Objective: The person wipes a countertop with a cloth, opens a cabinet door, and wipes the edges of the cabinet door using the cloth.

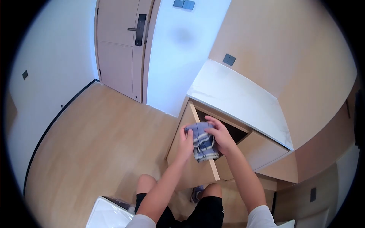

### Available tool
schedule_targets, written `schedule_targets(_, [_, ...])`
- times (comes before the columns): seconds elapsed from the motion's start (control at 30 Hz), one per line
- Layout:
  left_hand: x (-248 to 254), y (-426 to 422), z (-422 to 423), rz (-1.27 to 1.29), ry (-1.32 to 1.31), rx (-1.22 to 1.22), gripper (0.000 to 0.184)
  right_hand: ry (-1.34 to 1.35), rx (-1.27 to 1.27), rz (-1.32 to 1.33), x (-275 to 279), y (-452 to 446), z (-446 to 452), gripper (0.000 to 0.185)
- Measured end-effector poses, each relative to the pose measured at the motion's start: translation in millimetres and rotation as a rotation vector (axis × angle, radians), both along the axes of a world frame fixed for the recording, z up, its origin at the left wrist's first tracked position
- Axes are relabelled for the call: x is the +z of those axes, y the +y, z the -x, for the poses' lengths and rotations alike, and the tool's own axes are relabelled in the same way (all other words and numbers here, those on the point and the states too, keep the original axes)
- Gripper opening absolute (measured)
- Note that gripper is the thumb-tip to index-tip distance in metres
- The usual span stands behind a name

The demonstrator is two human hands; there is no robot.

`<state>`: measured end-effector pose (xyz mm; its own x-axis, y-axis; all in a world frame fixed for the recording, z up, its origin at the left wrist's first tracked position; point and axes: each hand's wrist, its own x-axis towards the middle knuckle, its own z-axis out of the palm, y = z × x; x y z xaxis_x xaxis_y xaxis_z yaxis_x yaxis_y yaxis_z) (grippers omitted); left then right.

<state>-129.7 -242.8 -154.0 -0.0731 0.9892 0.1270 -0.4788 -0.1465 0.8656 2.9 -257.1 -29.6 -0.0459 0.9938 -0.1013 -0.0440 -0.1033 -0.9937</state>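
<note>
A blue-grey plaid cloth (205, 140), folded into a small bundle, is held up in front of me between both hands. My left hand (186, 142) is closed on its left side, with the thumb on the near face. My right hand (221, 135) grips the right side, its thumb and fingers pressing on the fabric. Behind the bundle is a low wooden cabinet (262, 150) whose compartment (235, 131) shows dark inside. The cabinet's open door (215, 171) juts toward me beneath the cloth. Whether the cloth touches the door is unclear.
A white marbled countertop (239, 91) tops the cabinet. A white box-like object (108, 214) stands at lower left. Patterned fabric (195, 193) shows low between my knees. A door (118, 49) with a black handle is across the wooden floor (102, 133).
</note>
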Motion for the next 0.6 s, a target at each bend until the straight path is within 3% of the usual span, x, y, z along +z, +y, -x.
schedule_targets(0.1, [-5, 46, -1, -0.033, 0.038, 0.152, 0.035, -0.057, -0.094, -0.079, -14, 36, 10, 0.043])
schedule_targets(0.27, [30, 77, 8, 0.025, 0.101, 0.177, 0.034, -0.3, -0.167, -0.244, -45, 92, 17, 0.035])
schedule_targets(0.3, [26, 81, 7, 0.037, 0.115, 0.162, 0.034, -0.352, -0.154, -0.305, -50, 99, 18, 0.041])
schedule_targets(0.4, [12, 92, -2, -0.129, 0.16, 0.188, 0.036, -0.133, -0.029, -0.247, -61, 103, 14, 0.048])
schedule_targets(0.43, [39, 72, -2, 0.066, 0.102, 0.068, 0.047, -0.196, 0.011, -0.193, -47, 91, 17, 0.058])
schedule_targets(0.53, [18, 72, -19, -0.037, -0.148, 0.07, 0.057, -0.347, 0.061, -0.219, -39, 79, 25, 0.066])
schedule_targets(0.6, [17, 67, -21, -0.026, -0.165, 0.011, 0.062, -0.209, 0.074, -0.088, -31, 68, 25, 0.072])
